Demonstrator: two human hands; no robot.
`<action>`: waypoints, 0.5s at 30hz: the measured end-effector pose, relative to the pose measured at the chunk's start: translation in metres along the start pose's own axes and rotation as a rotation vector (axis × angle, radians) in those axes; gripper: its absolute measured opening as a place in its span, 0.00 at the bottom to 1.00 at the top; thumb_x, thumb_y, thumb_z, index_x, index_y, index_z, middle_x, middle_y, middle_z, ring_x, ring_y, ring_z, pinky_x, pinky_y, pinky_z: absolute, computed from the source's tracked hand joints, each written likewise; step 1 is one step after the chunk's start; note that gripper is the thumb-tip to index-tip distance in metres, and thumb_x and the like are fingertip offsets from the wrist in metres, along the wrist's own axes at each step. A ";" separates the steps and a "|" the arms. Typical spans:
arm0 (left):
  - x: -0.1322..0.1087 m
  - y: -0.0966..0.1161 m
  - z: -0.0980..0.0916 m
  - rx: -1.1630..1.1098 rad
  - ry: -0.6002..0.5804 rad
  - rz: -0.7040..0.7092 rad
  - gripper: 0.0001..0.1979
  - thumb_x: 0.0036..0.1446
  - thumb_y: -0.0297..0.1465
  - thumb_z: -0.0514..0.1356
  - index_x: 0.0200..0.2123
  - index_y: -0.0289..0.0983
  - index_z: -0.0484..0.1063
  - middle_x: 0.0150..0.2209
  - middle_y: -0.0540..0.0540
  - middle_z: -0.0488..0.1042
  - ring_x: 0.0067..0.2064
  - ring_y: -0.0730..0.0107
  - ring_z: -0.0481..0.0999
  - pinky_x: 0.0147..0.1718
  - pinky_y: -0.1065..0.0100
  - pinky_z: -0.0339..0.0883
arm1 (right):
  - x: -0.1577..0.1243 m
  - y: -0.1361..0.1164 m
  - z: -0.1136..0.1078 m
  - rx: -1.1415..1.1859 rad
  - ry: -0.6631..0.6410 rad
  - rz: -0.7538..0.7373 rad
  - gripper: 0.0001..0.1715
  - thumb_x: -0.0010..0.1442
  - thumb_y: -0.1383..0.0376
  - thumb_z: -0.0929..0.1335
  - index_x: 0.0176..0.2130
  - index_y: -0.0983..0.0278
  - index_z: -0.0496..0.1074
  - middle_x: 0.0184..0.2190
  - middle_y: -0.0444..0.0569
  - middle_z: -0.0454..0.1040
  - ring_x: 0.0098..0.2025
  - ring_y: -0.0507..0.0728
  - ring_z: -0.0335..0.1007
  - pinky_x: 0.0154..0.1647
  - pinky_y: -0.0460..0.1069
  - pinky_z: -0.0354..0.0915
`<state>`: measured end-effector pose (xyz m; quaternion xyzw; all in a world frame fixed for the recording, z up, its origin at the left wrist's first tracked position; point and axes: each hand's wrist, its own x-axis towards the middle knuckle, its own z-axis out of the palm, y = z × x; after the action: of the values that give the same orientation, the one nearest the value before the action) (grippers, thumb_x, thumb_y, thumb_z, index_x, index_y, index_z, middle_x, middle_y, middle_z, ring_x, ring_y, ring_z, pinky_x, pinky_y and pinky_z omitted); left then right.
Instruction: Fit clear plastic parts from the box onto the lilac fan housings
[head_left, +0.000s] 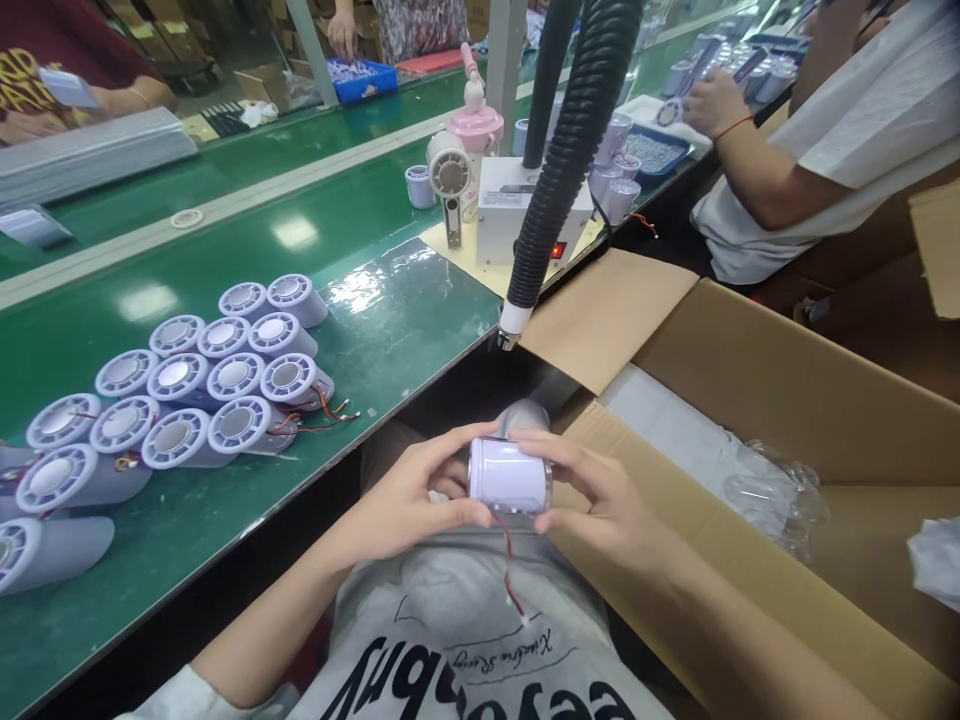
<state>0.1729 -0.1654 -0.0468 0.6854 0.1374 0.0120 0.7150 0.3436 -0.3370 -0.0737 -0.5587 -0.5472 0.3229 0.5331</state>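
Note:
Both my hands hold one pale lilac cylindrical fan housing (pixel 507 476) in front of my chest, over my lap. My left hand (pixel 409 495) grips its left side, thumb on top and fingers curled beneath. My right hand (pixel 596 495) wraps its right side, index finger along the top. A thin red wire with a small white plug (pixel 514 575) hangs from the housing onto my grey printed shirt. Several like housings (pixel 180 400) lie in a cluster on the green bench to my left, their grilled faces up.
An open cardboard box (pixel 750 400) with plastic bags stands at my right. A black ribbed hose (pixel 559 170) hangs over the bench edge beside a white box unit (pixel 499 210) and a pink fan. A person in white works at the far right; others sit across the green conveyor (pixel 225 190).

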 end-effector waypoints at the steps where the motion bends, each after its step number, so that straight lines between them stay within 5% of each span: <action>1: 0.000 0.000 0.000 0.006 -0.016 0.018 0.35 0.49 0.31 0.69 0.60 0.46 0.63 0.58 0.42 0.67 0.52 0.56 0.74 0.50 0.60 0.70 | 0.000 0.000 0.000 0.127 0.006 0.103 0.29 0.60 0.62 0.71 0.59 0.50 0.64 0.57 0.49 0.68 0.53 0.61 0.70 0.51 0.56 0.71; 6: 0.003 0.000 0.003 -0.121 -0.070 0.002 0.33 0.52 0.28 0.67 0.61 0.46 0.63 0.61 0.43 0.66 0.57 0.55 0.71 0.56 0.57 0.67 | -0.002 -0.002 0.002 0.333 0.056 0.331 0.26 0.56 0.59 0.73 0.54 0.53 0.71 0.49 0.50 0.74 0.41 0.58 0.75 0.40 0.52 0.75; 12: 0.002 -0.012 0.008 -0.165 -0.081 -0.041 0.35 0.52 0.27 0.66 0.62 0.47 0.61 0.55 0.43 0.71 0.46 0.61 0.78 0.44 0.62 0.74 | -0.006 -0.002 0.009 0.239 0.072 0.300 0.24 0.56 0.64 0.73 0.53 0.51 0.73 0.44 0.46 0.77 0.35 0.56 0.75 0.36 0.51 0.75; 15: 0.001 -0.019 0.008 -0.209 -0.080 -0.018 0.36 0.51 0.25 0.67 0.62 0.49 0.62 0.62 0.43 0.64 0.52 0.57 0.75 0.47 0.61 0.74 | -0.009 0.001 0.012 0.175 0.072 0.245 0.25 0.56 0.63 0.73 0.54 0.51 0.73 0.49 0.48 0.75 0.42 0.59 0.75 0.40 0.53 0.75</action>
<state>0.1720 -0.1738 -0.0652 0.6056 0.1128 -0.0075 0.7877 0.3313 -0.3425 -0.0795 -0.5838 -0.4253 0.4115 0.5558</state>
